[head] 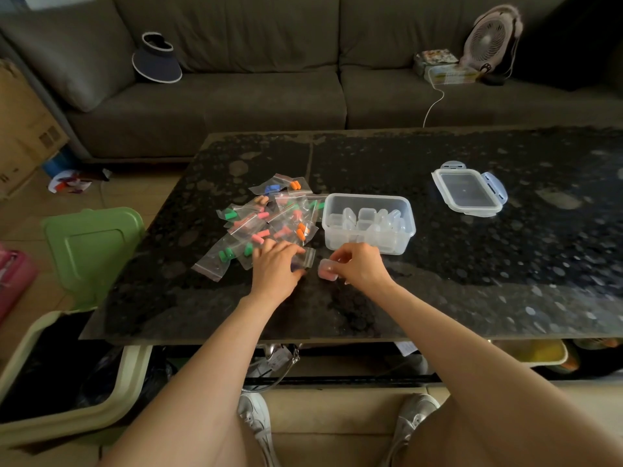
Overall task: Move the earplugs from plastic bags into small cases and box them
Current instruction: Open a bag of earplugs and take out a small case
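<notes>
A heap of small clear zip bags (269,217) with green, pink, orange and blue earplugs lies on the black table (472,281). To its right stands a clear plastic box (369,224) holding several empty small clear cases. My left hand (276,264) grips a small clear bag (307,257) at the near edge of the heap. Just right of it, my right hand (359,266) pinches a small clear case (327,269) with pink earplugs inside, resting on the table.
The box's lid (468,192) lies flat at the far right of the table. A grey sofa (236,79) runs behind the table. A green bin lid (91,244) and an open bin (60,372) stand to the left on the floor.
</notes>
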Tool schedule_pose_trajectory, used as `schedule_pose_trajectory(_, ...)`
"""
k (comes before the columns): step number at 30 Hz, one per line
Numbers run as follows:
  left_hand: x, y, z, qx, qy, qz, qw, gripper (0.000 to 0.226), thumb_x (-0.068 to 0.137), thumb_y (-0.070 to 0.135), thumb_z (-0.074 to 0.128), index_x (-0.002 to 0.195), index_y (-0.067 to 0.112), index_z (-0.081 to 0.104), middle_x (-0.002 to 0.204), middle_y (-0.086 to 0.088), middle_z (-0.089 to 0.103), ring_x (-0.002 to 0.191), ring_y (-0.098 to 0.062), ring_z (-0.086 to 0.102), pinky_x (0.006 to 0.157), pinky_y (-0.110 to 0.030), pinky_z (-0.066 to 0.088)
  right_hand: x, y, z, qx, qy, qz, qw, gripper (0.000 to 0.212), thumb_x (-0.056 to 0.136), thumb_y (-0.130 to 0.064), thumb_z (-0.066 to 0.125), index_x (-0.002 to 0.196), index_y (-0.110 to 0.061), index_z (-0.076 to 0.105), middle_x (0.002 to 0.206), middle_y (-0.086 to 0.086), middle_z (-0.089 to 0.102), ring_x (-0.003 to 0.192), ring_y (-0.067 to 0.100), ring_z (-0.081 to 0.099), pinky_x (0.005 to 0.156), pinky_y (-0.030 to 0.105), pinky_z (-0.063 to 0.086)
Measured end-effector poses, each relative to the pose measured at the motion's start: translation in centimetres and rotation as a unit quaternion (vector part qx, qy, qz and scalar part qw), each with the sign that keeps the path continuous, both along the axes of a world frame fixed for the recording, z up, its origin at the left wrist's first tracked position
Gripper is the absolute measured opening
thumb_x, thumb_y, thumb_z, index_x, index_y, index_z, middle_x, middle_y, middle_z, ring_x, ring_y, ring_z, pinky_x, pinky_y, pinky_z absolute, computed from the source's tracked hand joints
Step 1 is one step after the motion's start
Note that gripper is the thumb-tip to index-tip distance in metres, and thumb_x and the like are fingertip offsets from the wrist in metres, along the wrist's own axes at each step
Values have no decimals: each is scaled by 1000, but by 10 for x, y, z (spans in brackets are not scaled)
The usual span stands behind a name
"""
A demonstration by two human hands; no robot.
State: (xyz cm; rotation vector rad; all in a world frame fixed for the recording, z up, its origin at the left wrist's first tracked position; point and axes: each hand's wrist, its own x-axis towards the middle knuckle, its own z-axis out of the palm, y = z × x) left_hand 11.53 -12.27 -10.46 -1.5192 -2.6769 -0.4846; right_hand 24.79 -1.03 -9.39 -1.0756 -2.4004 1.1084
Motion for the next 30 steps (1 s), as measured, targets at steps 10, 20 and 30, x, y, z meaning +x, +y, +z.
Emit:
schedule_pose_trajectory(10, 3, 2, -2, 100, 33, 21, 994, 15, 89, 25, 62, 102, 23, 70, 119, 3, 64, 115, -21, 46, 94, -35, 28, -4, -6, 5, 22, -7, 18, 1000, 19, 84, -23, 71, 98, -10, 73, 92, 4, 70, 84, 17, 61, 73, 26, 49)
schedule_pose_trajectory(20, -69, -68, 59, 305, -138, 305, 892, 19, 92, 24, 59, 103, 15, 72, 107, -7, 67, 105, -29, 56, 80, -33, 44, -41, -36, 21, -77, 75, 58, 993, 25, 85, -27, 71, 107, -16, 69, 88, -2, 68, 69, 10, 63, 61, 21, 54)
schedule_pose_trajectory(30, -179, -242, 38, 280, -214, 488, 799, 40, 86, 19, 67, 124, 7, 60, 122, -16, 63, 110, -34, 60, 94, -41, 48, -102, -107, 45, -152, 132, 153, 967, 13, 86, -17, 70, 98, -15, 67, 79, 0, 67, 58, 9, 60, 50, 17, 51)
